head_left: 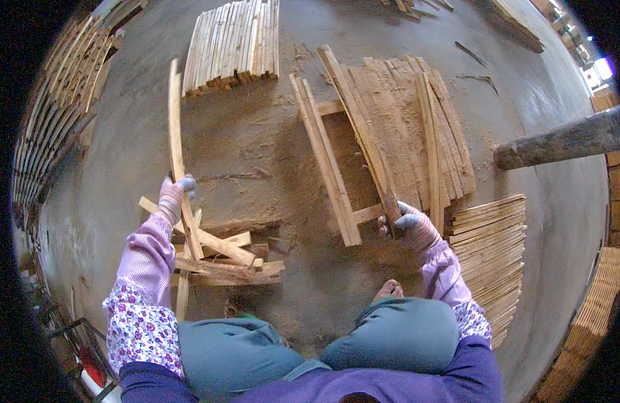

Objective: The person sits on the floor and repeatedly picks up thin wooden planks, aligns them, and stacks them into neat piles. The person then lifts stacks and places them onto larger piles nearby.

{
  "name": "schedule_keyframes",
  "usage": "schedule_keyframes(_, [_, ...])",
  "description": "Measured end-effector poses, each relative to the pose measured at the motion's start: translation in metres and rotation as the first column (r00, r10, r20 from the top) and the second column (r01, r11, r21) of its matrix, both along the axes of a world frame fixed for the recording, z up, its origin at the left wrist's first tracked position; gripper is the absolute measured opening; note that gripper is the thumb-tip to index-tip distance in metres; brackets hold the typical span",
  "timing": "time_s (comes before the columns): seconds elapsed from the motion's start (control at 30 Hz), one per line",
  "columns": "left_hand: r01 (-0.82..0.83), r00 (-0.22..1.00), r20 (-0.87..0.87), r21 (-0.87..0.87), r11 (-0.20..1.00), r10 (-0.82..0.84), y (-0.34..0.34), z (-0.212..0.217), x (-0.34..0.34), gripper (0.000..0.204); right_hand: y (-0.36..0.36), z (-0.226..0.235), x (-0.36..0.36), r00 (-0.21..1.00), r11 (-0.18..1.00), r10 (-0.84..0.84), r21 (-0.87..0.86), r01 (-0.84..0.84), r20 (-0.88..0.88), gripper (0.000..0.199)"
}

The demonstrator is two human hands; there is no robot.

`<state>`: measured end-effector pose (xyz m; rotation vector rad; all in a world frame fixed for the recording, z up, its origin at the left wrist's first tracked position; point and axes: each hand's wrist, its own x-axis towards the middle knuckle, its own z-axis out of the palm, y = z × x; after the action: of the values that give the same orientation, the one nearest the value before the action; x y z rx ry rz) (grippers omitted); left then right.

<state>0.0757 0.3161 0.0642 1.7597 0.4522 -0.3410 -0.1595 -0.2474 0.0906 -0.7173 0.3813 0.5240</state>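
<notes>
My left hand (174, 195), in a striped glove, is closed around a long pale wooden strip (175, 127) that stands out away from me. The strip's near end is over a jumbled heap of short wood offcuts (226, 252). On the right, my gloved right hand (412, 228) grips the near end of another wooden strip (359, 131), which has darker bark at that end. That strip slants over the edge of a low stack of boards (397, 114) strewn with sawdust. Just left of it, two narrow strips (326, 161) lie side by side across short crosspieces (369, 213).
A neat stack of pale strips (232, 43) sits at the far left, another stack (490, 262) beside my right arm. A round post (562, 139) juts in from the right. Slatted wood (68, 87) lines the left edge. Sawdust covers the floor (242, 144).
</notes>
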Motion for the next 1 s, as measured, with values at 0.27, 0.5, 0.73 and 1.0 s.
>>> schedule_keyframes(0.27, [-0.218, 0.973, -0.118, -0.197, 0.956, 0.198, 0.121, -0.074, -0.098, 0.041, 0.079, 0.043, 0.046, 0.968, 0.835, 0.230, -0.532, -0.144, 0.100, 0.066])
schedule_keyframes(0.5, [-0.267, 0.946, -0.242, -0.206, 0.941, 0.216, 0.140, -0.059, -0.151, 0.045, 0.116, 0.017, 0.071, 0.909, 0.737, 0.357, -0.663, -0.131, 0.217, 0.068])
schedule_keyframes(0.73, [-0.401, 0.915, -0.180, -0.312, 0.862, 0.360, 0.122, -0.021, -0.167, 0.053, 0.195, 0.014, 0.132, 0.545, 0.326, 0.801, -0.944, -0.046, 0.250, 0.063])
schedule_keyframes(1.0, [-0.656, 0.748, -0.091, -0.251, 0.712, 0.657, 0.110, -0.007, -0.229, 0.050, 0.353, -0.015, 0.129, 0.080, -0.104, 0.990, -0.985, -0.137, -0.116, 0.052])
